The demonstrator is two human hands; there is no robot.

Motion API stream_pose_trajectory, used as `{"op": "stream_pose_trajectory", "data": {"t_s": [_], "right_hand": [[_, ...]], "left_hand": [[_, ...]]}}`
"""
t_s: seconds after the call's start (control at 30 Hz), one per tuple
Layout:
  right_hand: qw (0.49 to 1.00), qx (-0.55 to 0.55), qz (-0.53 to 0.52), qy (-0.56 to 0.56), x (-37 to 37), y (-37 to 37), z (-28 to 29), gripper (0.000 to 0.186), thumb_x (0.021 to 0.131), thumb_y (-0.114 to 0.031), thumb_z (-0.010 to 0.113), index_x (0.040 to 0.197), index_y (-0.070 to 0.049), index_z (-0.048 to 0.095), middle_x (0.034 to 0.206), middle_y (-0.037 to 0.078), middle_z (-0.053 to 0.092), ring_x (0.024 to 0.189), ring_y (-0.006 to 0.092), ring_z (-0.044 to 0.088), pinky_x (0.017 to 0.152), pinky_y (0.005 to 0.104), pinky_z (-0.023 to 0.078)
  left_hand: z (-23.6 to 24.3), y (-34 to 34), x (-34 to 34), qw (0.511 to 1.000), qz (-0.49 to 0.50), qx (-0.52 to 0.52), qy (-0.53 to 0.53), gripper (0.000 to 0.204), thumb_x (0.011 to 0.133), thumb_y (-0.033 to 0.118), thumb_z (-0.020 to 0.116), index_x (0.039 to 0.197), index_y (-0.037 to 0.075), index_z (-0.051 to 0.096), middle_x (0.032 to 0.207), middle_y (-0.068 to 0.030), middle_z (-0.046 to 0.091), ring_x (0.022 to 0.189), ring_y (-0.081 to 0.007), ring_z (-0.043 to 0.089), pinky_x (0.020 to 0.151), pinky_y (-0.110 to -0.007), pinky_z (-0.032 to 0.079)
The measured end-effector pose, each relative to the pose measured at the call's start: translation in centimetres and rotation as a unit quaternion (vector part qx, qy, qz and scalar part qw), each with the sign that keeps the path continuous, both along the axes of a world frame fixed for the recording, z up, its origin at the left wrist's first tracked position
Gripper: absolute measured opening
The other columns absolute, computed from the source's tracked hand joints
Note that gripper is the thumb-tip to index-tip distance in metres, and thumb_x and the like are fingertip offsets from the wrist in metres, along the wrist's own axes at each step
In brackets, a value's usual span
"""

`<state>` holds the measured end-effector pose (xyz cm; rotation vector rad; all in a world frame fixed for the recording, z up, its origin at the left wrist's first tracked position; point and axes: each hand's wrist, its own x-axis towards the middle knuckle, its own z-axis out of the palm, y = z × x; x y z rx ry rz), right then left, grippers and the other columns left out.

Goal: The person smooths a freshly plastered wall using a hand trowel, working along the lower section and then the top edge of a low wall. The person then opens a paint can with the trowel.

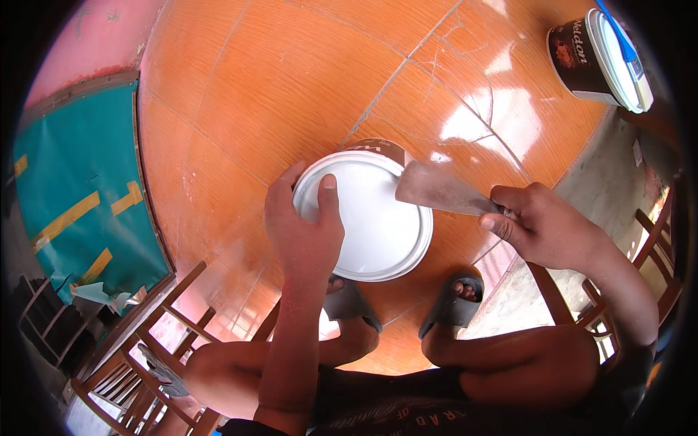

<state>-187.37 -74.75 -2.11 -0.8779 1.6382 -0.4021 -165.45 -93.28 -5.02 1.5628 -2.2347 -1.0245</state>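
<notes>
Between my feet stands a paint bucket with a dark printed side, topped by a white lid. My left hand grips it at the left, thumb lying over the lid and fingers wrapped down around the rim. A putty knife with a wide, stained metal blade is in my right hand, whose fingers close around the handle. The blade points left, its front end over the lid's right rim. Whether it touches the rim I cannot tell.
Another dark paint bucket, with a blue-handled brush across its white lid, stands far right. Dark sandals are on my feet by the near bucket. A wooden chair is at left, near a taped teal panel. Orange tiles cover the floor.
</notes>
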Motion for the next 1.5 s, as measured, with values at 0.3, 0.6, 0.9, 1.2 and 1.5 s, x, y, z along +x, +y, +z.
{"op": "stream_pose_trajectory", "data": {"t_s": [0.3,0.6,0.9,1.2,1.5], "right_hand": [[0.999,-0.006,0.044,0.010,-1.1,-0.1,-0.6,0.043,0.101,-0.042,0.062,0.092,0.001,0.061,0.064,0.021,0.058,0.065,0.0418,0.064,0.062,0.0462,0.049],[0.997,0.002,0.071,-0.003,-2.3,-1.1,-1.5,0.038,0.099,-0.039,0.064,0.090,-0.002,0.062,0.065,0.020,0.060,0.068,0.0431,0.065,0.063,0.0483,0.051],[0.998,-0.030,0.048,0.002,-1.6,-2.5,-2.0,0.040,0.098,-0.038,0.068,0.085,-0.001,0.058,0.061,0.019,0.056,0.062,0.0421,0.064,0.057,0.0459,0.047],[0.992,0.125,0.009,-0.019,-2.6,-4.1,-0.1,0.038,0.098,-0.034,0.070,0.084,0.000,0.058,0.058,0.019,0.053,0.057,0.0349,0.064,0.055,0.0421,0.046],[0.999,0.004,0.041,0.015,-2.9,-1.4,0.4,0.035,0.095,-0.032,0.072,0.083,-0.003,0.058,0.062,0.019,0.056,0.062,0.0430,0.062,0.056,0.0446,0.046]], "left_hand": [[-3.8,0.1,3.4,0.996,-0.035,-0.082,-0.010,0.051,0.102,0.034,0.061,0.134,-0.005,0.051,0.126,-0.0209,0.058,0.114,-0.0306,0.060,0.098,-0.042,0.049],[-3.1,0.5,3.2,0.999,-0.017,-0.026,0.011,0.051,0.101,0.029,0.061,0.137,-0.005,0.050,0.128,-0.0211,0.056,0.119,-0.0311,0.057,0.102,-0.044,0.046],[-3.8,-0.1,3.4,0.997,-0.047,-0.060,-0.001,0.050,0.101,0.027,0.060,0.138,-0.004,0.049,0.129,-0.0215,0.055,0.119,-0.0322,0.057,0.102,-0.045,0.046],[-3.5,0.1,3.4,0.999,-0.025,-0.038,0.008,0.051,0.101,0.030,0.060,0.138,-0.004,0.049,0.128,-0.0201,0.055,0.117,-0.0306,0.058,0.100,-0.043,0.048],[-3.3,-0.1,3.3,0.999,-0.027,-0.029,0.022,0.054,0.096,0.030,0.070,0.131,-0.005,0.050,0.115,-0.0191,0.055,0.107,-0.0314,0.059,0.091,-0.044,0.050]]}}
